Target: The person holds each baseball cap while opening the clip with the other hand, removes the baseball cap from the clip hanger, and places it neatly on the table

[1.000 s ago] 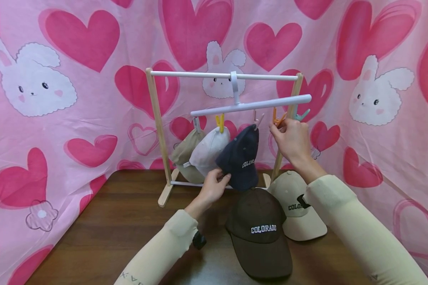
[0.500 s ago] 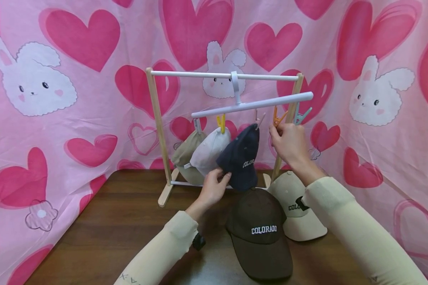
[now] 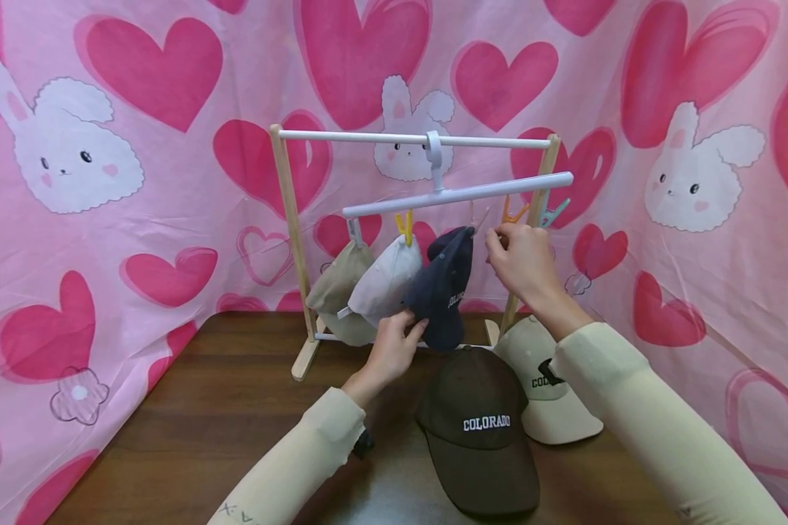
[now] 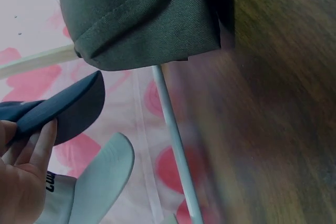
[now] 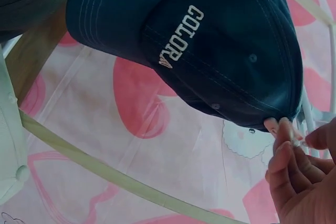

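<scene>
A navy cap (image 3: 438, 288) with white lettering hangs from a pink clothespin (image 3: 478, 221) on a tilted white hanger (image 3: 460, 195). My left hand (image 3: 389, 346) pinches the navy cap near its brim, and the left wrist view shows the fingers under that brim (image 4: 84, 106). My right hand (image 3: 525, 266) is beside the pink clothespin, fingertips drawn together; whether they pinch it is unclear. A white cap (image 3: 387, 281) hangs from a yellow clothespin (image 3: 405, 227). Farther left, a khaki cap (image 3: 338, 281) hangs from a grey clothespin (image 3: 355, 232).
The hanger hooks over the top rod of a wooden rack (image 3: 290, 226). Orange (image 3: 516, 211) and teal (image 3: 554, 213) clothespins hang at its right end. On the table (image 3: 190, 423), a dark brown cap (image 3: 476, 437) and a beige cap (image 3: 538, 357) lie near the rack.
My right hand has moved left, from beside the orange clothespin to beside the pink one. The hanger's left end has shifted left, and the navy cap has turned slightly. My left hand keeps its hold.
</scene>
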Demonstrator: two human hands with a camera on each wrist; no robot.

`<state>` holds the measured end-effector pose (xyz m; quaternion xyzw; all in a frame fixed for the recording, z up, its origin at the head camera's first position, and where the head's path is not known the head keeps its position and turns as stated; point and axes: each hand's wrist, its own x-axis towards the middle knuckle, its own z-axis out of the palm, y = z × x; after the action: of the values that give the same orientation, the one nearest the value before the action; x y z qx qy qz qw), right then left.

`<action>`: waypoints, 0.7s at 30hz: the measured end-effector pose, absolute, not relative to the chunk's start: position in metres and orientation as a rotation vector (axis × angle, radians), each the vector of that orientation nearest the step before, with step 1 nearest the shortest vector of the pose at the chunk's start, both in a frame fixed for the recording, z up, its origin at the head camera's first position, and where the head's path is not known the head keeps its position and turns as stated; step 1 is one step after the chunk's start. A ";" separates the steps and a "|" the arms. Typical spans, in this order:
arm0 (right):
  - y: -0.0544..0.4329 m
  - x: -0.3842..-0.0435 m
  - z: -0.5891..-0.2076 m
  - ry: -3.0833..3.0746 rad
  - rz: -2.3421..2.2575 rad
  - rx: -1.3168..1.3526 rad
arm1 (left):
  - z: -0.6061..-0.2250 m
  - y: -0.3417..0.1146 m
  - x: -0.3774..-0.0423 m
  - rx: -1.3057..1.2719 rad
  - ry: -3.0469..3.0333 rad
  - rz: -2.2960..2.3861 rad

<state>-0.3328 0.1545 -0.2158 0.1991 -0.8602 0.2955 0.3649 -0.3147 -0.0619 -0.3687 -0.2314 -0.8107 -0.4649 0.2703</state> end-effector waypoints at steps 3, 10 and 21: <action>0.153 -0.335 -0.214 -2.237 0.751 0.514 | -0.369 -0.063 -0.314 -0.628 -2.189 -1.237; 0.146 -0.341 -0.210 -2.321 0.767 0.469 | -0.369 -0.063 -0.314 -0.639 -2.229 -1.193; 0.130 -0.351 -0.201 -2.302 0.752 0.409 | -0.370 -0.067 -0.312 -0.680 -2.254 -1.213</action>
<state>-0.3510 0.1304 -0.2013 0.1569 -0.8828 0.2885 0.3358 -0.3118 -0.0668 -0.3697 -0.2489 -0.8253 -0.4441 0.2444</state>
